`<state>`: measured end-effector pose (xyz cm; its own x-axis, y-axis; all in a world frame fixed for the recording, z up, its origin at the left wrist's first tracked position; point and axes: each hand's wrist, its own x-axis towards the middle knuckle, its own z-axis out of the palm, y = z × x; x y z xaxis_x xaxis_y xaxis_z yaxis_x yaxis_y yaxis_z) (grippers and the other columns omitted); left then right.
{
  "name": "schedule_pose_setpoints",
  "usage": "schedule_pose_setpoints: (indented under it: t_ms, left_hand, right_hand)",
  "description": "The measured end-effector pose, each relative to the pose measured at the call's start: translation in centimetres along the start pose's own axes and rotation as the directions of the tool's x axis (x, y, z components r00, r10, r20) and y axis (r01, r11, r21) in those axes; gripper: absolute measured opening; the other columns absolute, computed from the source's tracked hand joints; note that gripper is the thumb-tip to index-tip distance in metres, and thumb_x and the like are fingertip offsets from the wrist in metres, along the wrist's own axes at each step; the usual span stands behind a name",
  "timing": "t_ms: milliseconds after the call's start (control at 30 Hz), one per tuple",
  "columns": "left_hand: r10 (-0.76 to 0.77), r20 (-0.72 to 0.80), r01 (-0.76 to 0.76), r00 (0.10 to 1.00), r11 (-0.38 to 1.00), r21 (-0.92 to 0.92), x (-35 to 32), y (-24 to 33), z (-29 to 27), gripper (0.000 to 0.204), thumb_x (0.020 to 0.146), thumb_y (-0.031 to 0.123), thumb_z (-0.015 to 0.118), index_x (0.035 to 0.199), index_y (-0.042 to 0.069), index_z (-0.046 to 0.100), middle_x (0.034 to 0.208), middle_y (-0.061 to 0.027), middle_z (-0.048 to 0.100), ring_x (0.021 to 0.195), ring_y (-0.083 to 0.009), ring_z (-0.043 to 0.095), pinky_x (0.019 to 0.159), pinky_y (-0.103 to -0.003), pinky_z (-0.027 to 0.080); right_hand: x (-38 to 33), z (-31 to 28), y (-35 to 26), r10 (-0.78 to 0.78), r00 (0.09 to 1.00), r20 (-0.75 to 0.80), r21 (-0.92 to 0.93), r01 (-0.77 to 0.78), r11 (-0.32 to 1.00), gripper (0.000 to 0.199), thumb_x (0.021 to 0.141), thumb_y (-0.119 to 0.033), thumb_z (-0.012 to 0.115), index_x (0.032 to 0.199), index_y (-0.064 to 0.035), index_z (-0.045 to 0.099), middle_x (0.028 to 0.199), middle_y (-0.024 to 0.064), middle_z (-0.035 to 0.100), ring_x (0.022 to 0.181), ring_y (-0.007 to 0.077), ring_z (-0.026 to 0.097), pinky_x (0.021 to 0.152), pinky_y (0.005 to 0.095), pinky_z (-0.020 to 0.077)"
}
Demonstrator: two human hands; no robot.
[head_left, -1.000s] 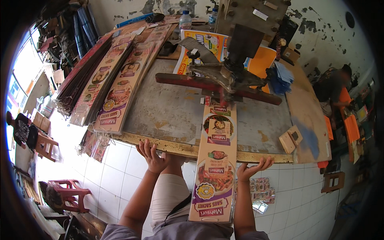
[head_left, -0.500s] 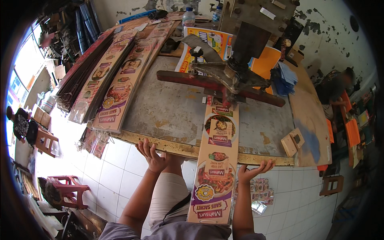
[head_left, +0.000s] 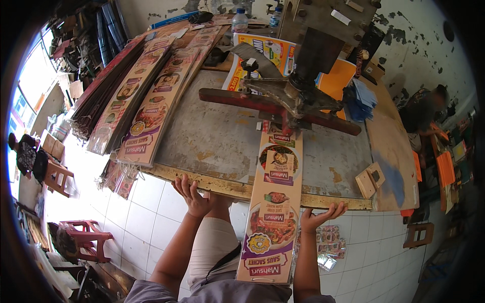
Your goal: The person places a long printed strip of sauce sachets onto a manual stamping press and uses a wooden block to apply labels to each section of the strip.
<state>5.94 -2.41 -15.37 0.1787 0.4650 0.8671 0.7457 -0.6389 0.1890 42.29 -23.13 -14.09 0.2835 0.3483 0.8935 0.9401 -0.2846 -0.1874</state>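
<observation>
Both hands barely shifted, open and palm-up: left hand (head_left: 194,196), right hand (head_left: 319,218), beside printed strip (head_left: 273,202).

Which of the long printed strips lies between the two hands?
The single printed strip running from under the press over the table's front edge, between left hand and right hand. The other strips lie stacked at far left.

A worn grey table (head_left: 212,136) carries a long printed strip (head_left: 273,202) overhanging its near edge, a stack of similar strips (head_left: 151,101) on the left, a small wooden block (head_left: 371,179) near right and blue sheets (head_left: 361,98) far right.
</observation>
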Motion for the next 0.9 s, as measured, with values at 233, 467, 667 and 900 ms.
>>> schedule_pose_setpoints:
  t_ms: [233,467,667,900]
  left_hand:
    - [0.008,-0.014,-0.008,1.000,1.000,-0.003,0.00,-0.19,0.09,0.092,0.085,0.032,0.078,0.159,0.009,0.029,0.169,-0.0290,0.027,0.160,-0.0543,0.017,0.126,-0.075,0.012]
    - [0.004,-0.002,-0.004,1.000,1.000,0.006,-0.02,-0.08,0.12,0.094,0.086,0.035,0.079,0.160,0.010,0.027,0.169,-0.0283,0.026,0.161,-0.0528,0.016,0.127,-0.075,0.012]
    - [0.014,-0.007,-0.014,1.000,1.000,0.002,0.05,-0.12,0.20,0.096,0.085,0.032,0.080,0.160,0.010,0.025,0.168,-0.0286,0.026,0.160,-0.0538,0.016,0.126,-0.076,0.012]
    - [0.009,-0.008,-0.009,1.000,1.000,0.001,-0.02,-0.16,0.29,0.097,0.085,0.032,0.081,0.161,0.011,0.024,0.167,-0.0288,0.026,0.159,-0.0546,0.016,0.125,-0.077,0.012]
  right_hand:
    - [-0.10,0.12,0.06,0.008,1.000,-0.002,0.005,-0.008,1.000,0.075,0.106,-0.033,0.065,0.160,-0.0032,0.023,0.172,0.0270,0.012,0.163,0.0542,-0.004,0.123,0.0775,0.0071]
    - [0.06,0.10,-0.06,0.004,1.000,-0.002,0.006,-0.004,1.000,0.075,0.105,-0.029,0.066,0.161,-0.0044,0.023,0.173,0.0257,0.011,0.163,0.0537,-0.004,0.123,0.0772,0.0064]
    - [0.00,0.16,0.00,0.008,1.000,-0.009,0.011,-0.007,1.000,0.077,0.105,-0.031,0.067,0.161,-0.0044,0.022,0.173,0.0256,0.011,0.163,0.0536,-0.004,0.123,0.0771,0.0067]
    - [0.01,0.14,-0.04,0.009,1.000,-0.012,0.013,-0.009,1.000,0.077,0.105,-0.032,0.067,0.162,-0.0042,0.022,0.173,0.0265,0.011,0.163,0.0546,-0.002,0.123,0.0773,0.0076]
